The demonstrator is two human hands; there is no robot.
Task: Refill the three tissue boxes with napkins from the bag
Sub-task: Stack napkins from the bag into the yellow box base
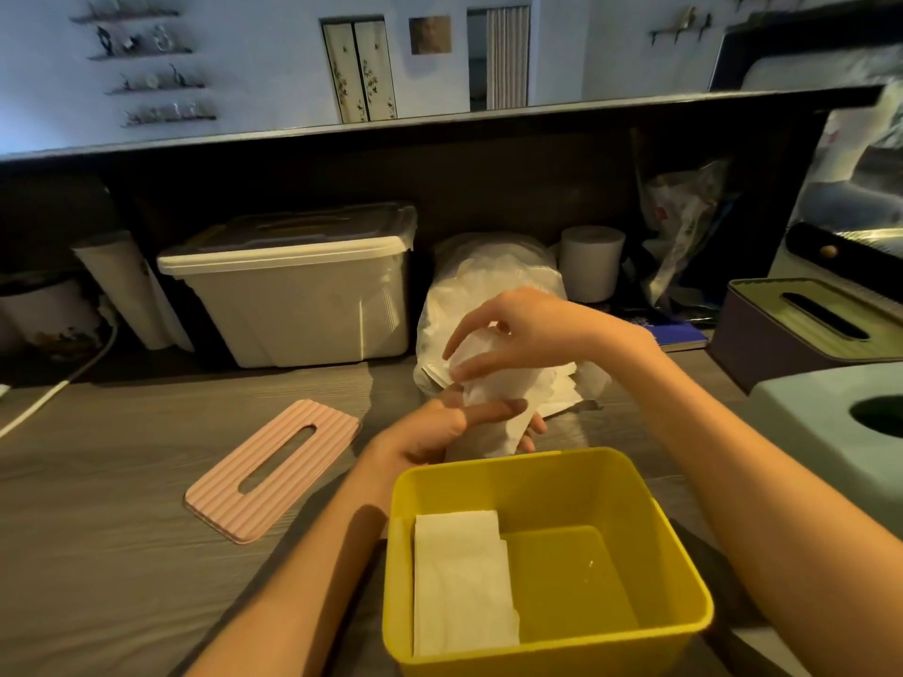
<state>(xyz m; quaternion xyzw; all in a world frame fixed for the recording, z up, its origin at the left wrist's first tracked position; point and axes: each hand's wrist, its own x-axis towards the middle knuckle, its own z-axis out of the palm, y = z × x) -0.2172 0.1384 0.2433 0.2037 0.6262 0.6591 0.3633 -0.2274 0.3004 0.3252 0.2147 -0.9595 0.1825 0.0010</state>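
The left hand (440, 427) lies palm-up just behind the yellow box (547, 544), its fingers curled under a loose bundle of white napkins (498, 403) and its thumb laid across the front of them, so the bundle is held in its grip. The right hand (518, 329) comes in from above, fingers half spread and bent down, the fingertips touching the top of the same bundle; whether it truly pinches a sheet or only rests on it cannot be told.

Just behind the hands, further from the yellow box, sits the clear plastic bag (469, 285) with more white napkins showing through it.

The yellow box stands open at the near edge of the tabletop (122, 530). A short stack of folded napkins (459, 583) lies flat against its left wall, and the right part of its floor is bare.

Left of the yellow box, well apart from it, a pink ribbed lid (273, 471) with a long slot lies flat on the tabletop. Right of the yellow box stand a pale green tissue box (830, 432) with a round opening and, behind that, a dark tissue box (801, 324) with a slotted greenish top. Far behind and to the left of the yellow box, a white lidded storage bin (293, 290) stands against the back panel.
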